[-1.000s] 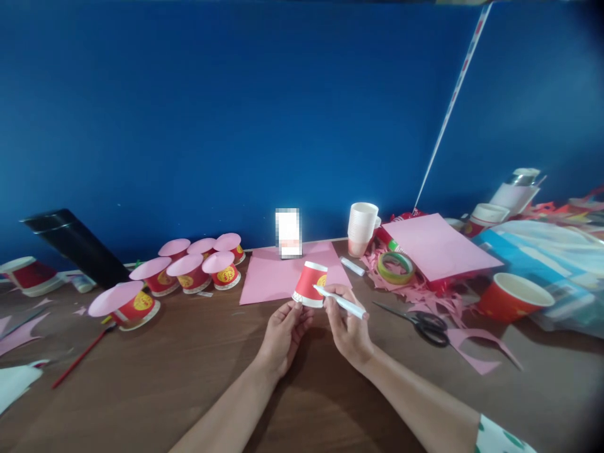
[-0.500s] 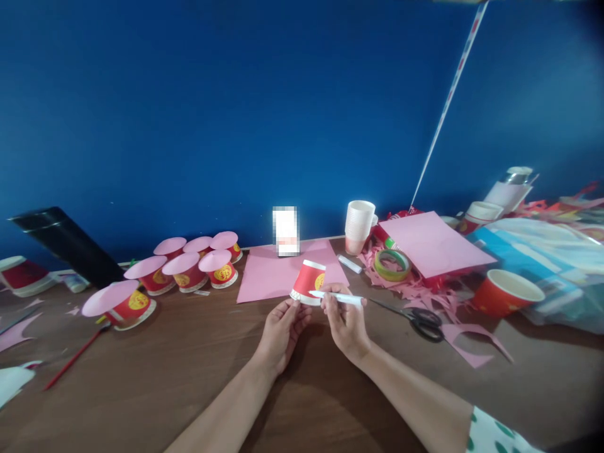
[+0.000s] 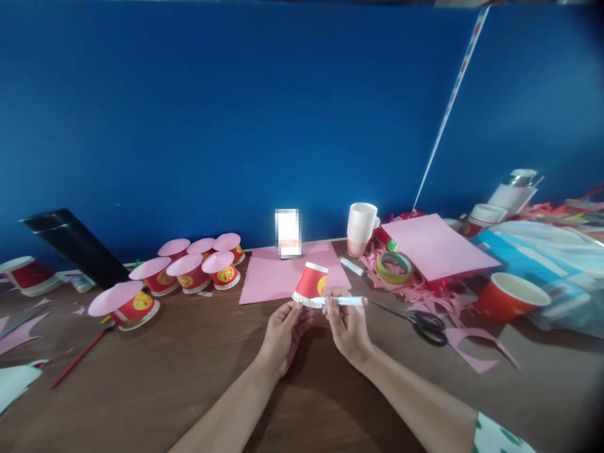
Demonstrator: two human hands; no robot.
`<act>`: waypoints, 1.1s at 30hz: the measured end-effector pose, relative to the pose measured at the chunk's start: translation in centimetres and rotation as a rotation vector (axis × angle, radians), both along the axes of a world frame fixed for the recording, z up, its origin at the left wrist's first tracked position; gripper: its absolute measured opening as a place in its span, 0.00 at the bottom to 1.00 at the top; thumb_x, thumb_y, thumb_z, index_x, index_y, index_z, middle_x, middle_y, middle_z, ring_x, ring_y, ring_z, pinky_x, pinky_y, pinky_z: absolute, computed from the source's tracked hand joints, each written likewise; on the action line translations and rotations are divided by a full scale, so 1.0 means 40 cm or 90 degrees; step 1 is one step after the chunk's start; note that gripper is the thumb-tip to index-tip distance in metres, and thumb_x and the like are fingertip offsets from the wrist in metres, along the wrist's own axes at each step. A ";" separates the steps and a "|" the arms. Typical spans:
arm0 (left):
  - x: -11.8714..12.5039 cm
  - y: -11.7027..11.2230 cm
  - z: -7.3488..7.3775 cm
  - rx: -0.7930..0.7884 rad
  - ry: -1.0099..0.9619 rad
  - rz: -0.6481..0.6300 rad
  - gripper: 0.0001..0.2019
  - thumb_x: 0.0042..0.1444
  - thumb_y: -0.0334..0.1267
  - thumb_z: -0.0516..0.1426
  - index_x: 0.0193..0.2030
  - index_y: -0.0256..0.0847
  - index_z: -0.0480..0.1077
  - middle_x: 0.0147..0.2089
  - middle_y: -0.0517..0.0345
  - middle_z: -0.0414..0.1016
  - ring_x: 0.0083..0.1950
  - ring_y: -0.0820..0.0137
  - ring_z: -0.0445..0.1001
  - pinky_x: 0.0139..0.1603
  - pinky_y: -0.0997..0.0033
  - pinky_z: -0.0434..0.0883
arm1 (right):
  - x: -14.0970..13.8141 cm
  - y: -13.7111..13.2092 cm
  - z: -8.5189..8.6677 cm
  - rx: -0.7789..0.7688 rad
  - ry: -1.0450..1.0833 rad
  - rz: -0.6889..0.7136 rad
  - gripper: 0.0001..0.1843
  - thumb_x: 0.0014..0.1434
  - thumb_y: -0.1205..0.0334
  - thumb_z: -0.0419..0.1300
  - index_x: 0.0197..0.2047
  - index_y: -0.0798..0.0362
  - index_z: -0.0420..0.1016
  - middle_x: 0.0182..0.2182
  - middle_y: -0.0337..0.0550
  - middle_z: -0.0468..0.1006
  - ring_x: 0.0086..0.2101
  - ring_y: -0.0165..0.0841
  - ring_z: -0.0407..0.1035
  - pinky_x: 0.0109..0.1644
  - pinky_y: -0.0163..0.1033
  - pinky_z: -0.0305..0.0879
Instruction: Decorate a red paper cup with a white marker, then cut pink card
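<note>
Both arms point(image 3: 221, 406) are stretched toward the red cup point(image 3: 310, 282). The left hand point(image 3: 283, 336) is tucked at its bottom edge, thumb and fingers pinched. The right hand point(image 3: 349, 330) is curled just right of it.

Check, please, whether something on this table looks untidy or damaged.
Pink paper scraps lie tangled around the tape roll, and a curved offcut lies beside the scissors, which looks untidy. The red paper cup in the left hand shows no visible damage.
</note>
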State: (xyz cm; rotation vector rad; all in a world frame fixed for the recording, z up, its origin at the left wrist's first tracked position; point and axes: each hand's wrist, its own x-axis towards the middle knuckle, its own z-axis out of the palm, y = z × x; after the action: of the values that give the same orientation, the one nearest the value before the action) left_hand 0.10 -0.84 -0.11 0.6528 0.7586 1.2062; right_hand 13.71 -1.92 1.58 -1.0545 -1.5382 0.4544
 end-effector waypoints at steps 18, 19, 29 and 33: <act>0.001 0.004 -0.010 0.006 -0.006 -0.007 0.08 0.50 0.37 0.59 0.34 0.33 0.70 0.32 0.54 0.75 0.33 0.76 0.73 0.39 0.78 0.71 | -0.003 -0.001 -0.004 0.000 -0.016 0.013 0.08 0.61 0.63 0.48 0.33 0.53 0.65 0.24 0.39 0.70 0.24 0.28 0.65 0.32 0.32 0.63; 0.002 0.004 -0.009 0.006 -0.005 -0.006 0.08 0.50 0.37 0.59 0.34 0.33 0.70 0.32 0.54 0.75 0.33 0.76 0.73 0.39 0.78 0.71 | -0.003 -0.001 -0.003 0.003 -0.018 0.012 0.08 0.61 0.63 0.48 0.33 0.53 0.66 0.24 0.39 0.70 0.24 0.28 0.65 0.33 0.33 0.63; 0.001 0.002 -0.013 0.006 -0.003 -0.004 0.08 0.51 0.37 0.59 0.35 0.34 0.70 0.32 0.53 0.75 0.34 0.75 0.74 0.38 0.78 0.71 | -0.002 0.002 -0.011 -0.008 -0.006 0.015 0.07 0.61 0.63 0.48 0.34 0.53 0.65 0.25 0.39 0.69 0.24 0.27 0.65 0.29 0.31 0.63; 0.001 0.000 -0.014 0.003 0.003 0.003 0.08 0.50 0.37 0.59 0.34 0.34 0.70 0.32 0.53 0.75 0.35 0.74 0.74 0.38 0.78 0.71 | -0.002 0.005 -0.017 -0.016 -0.003 0.013 0.07 0.62 0.63 0.48 0.35 0.53 0.64 0.26 0.40 0.70 0.24 0.28 0.66 0.28 0.31 0.63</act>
State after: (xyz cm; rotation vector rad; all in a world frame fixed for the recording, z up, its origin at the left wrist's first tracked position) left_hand 0.16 -0.83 -0.66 0.6586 0.7608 1.2112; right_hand 13.64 -1.71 0.88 -1.0601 -1.5520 0.4878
